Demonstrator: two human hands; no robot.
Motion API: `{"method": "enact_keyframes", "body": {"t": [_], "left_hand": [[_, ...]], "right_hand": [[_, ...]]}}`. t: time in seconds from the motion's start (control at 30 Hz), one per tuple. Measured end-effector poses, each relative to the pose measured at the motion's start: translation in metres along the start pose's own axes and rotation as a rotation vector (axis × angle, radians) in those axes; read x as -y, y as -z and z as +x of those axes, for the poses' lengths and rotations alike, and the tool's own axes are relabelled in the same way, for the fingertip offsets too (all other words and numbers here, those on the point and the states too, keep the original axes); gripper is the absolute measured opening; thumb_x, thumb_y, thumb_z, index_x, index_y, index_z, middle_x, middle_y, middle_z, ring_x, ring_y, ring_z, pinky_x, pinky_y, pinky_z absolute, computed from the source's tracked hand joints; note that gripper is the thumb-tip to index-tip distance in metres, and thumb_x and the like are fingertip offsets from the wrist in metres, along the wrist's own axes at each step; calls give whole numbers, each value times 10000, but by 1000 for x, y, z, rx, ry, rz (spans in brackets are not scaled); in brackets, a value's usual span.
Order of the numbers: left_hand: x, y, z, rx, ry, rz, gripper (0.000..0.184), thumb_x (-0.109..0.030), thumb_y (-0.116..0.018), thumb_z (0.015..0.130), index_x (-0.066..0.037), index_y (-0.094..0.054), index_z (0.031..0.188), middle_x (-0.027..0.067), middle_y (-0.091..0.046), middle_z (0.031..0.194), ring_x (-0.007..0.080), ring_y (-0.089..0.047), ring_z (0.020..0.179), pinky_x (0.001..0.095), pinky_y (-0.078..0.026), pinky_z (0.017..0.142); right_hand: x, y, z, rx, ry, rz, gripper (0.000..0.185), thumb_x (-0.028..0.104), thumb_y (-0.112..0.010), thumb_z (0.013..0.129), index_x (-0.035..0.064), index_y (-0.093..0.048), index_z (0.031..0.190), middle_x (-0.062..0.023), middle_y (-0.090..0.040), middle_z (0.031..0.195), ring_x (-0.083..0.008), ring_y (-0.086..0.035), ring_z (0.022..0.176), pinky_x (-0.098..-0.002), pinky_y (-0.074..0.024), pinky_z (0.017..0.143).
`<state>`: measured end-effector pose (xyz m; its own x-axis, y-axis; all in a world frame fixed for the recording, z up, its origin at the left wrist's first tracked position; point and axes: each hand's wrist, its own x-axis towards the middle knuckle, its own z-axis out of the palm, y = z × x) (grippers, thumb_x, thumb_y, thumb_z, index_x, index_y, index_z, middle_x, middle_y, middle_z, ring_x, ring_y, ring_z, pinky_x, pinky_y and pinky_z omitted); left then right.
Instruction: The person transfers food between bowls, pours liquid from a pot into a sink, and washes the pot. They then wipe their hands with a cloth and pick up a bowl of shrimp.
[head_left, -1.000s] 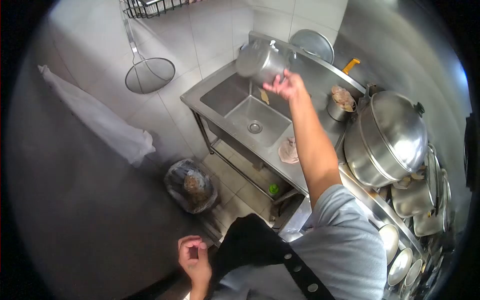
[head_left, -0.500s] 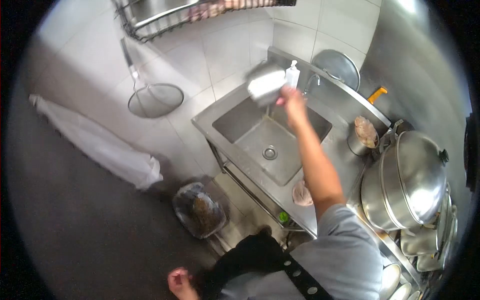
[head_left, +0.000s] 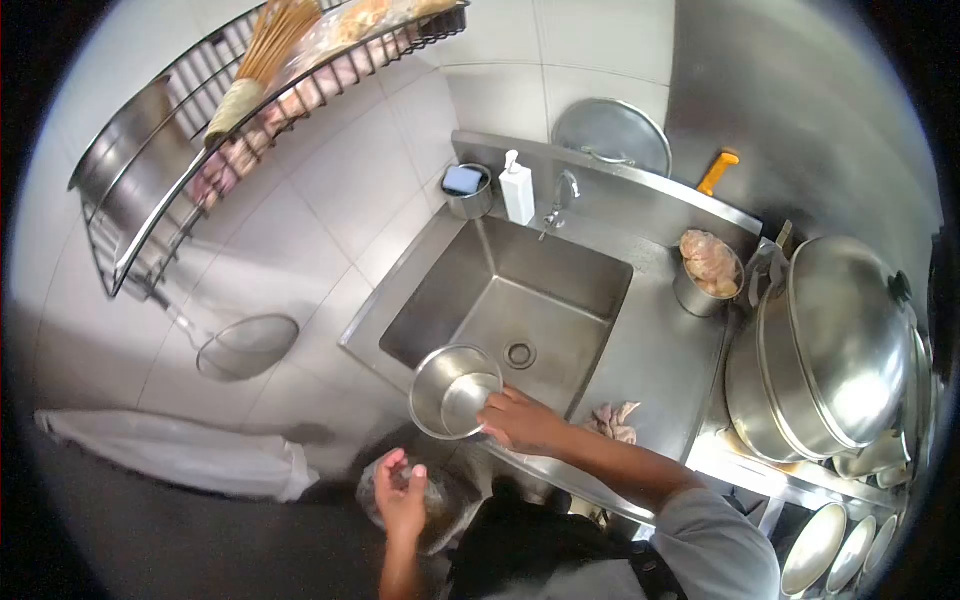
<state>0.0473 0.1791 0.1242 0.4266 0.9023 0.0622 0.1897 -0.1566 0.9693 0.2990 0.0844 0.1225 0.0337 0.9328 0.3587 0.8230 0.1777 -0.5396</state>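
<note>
My right hand (head_left: 522, 420) grips the near right edge of a round stainless steel pot (head_left: 440, 385), tilted so that its inside faces me. No contents show in it. The pot is over the front left edge of the steel sink (head_left: 540, 300). My left hand (head_left: 402, 497) is raised left of my body, below the pot and apart from it, fingers spread and holding nothing. Behind and below that hand is a bin lined with a clear plastic bag (head_left: 372, 495), partly hidden. A crumpled pinkish cloth (head_left: 614, 422) lies on the counter beside my right forearm.
A white pump bottle (head_left: 517, 190), a faucet (head_left: 562, 200) and a metal cup with a blue sponge (head_left: 463, 181) stand behind the sink. Right are a filled metal container (head_left: 708, 265) and a large domed steamer (head_left: 820, 350). A wire rack (head_left: 210, 150) overhangs the left.
My right hand has brought the pot from the sink's back, near the faucet, down to its front left edge. My left hand has risen and opened. The view has shifted.
</note>
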Motion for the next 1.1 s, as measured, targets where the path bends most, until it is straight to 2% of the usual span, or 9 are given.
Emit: {"method": "enact_keyframes", "body": {"t": [0.13, 0.2, 0.3, 0.43, 0.57, 0.77, 0.87, 0.97, 1.1], "left_hand": [[4, -62, 77, 93, 230, -78, 563, -342, -628, 880, -43, -437, 1318, 131, -489, 1284, 269, -508, 1137, 403, -480, 865], [18, -85, 119, 624, 820, -820, 598, -371, -560, 869, -32, -417, 1340, 177, -469, 1343, 359, -493, 1199, 534, -463, 906], [80, -132, 167, 887, 811, -1106, 600, -279, -529, 810, -9, -417, 1333, 190, -503, 1318, 406, -489, 1209, 635, -423, 923], [123, -155, 223, 629, 829, -920, 559, -168, -523, 743, 28, -456, 1261, 191, -564, 1212, 396, -556, 1109, 620, -453, 895], [138, -143, 270, 475, 791, -760, 515, -162, -541, 744, 41, -473, 1212, 191, -580, 1160, 373, -578, 1064, 580, -498, 859], [210, -135, 316, 424, 722, -741, 307, -142, -570, 746, -28, -575, 1030, 87, -623, 989, 241, -608, 953, 406, -518, 782], [221, -159, 328, 462, 797, -711, 247, -123, -573, 759, -44, -578, 993, 74, -614, 967, 222, -601, 929, 375, -512, 788], [237, -213, 339, 551, 854, -699, 260, -111, -571, 785, -37, -559, 1034, 97, -588, 1031, 242, -591, 958, 400, -510, 838], [243, -319, 335, 815, 698, -643, 532, -101, -541, 833, -10, -355, 1323, 142, -475, 1241, 336, -518, 1146, 533, -492, 928]], "right_hand": [[-26, 22, -1, 7, 23, -97, 211, 204, -631, 846, 76, -596, 1010, -80, -533, 962, -300, -515, 998, -426, -388, 961], [-45, 20, 4, 5, 50, -129, 207, 200, -634, 842, 75, -598, 1003, -82, -533, 962, -303, -515, 996, -434, -383, 968], [-88, 31, 30, 60, 72, -199, 290, 223, -656, 830, 80, -575, 1070, -75, -541, 1018, -274, -519, 1013, -438, -399, 963], [-214, 39, 78, -502, -629, 632, 546, 375, -667, 856, 65, -455, 1253, -96, -530, 1187, -209, -566, 910, -352, -496, 769], [-368, 29, 133, -864, -1064, 1331, 306, 127, -609, 845, 28, -473, 1100, -146, -522, 1020, -243, -577, 838, -394, -511, 741], [-467, -3, 170, -1479, -591, 1791, 198, 49, -479, 837, -48, -474, 1010, -158, -519, 920, -288, -568, 826, -458, -523, 789], [-449, 36, 136, -1702, -536, 1707, 248, 83, -447, 861, -74, -485, 1049, -176, -529, 945, -315, -586, 872, -462, -526, 815], [-372, 118, 107, -1369, -925, 1175, 365, 149, -417, 902, -63, -486, 1191, -170, -624, 963, -261, -623, 846, -369, -525, 802], [-318, 185, 116, -1054, -814, 688, 335, 206, -467, 937, -44, -584, 1127, -125, -647, 939, -181, -638, 846, -311, -504, 766]]}}
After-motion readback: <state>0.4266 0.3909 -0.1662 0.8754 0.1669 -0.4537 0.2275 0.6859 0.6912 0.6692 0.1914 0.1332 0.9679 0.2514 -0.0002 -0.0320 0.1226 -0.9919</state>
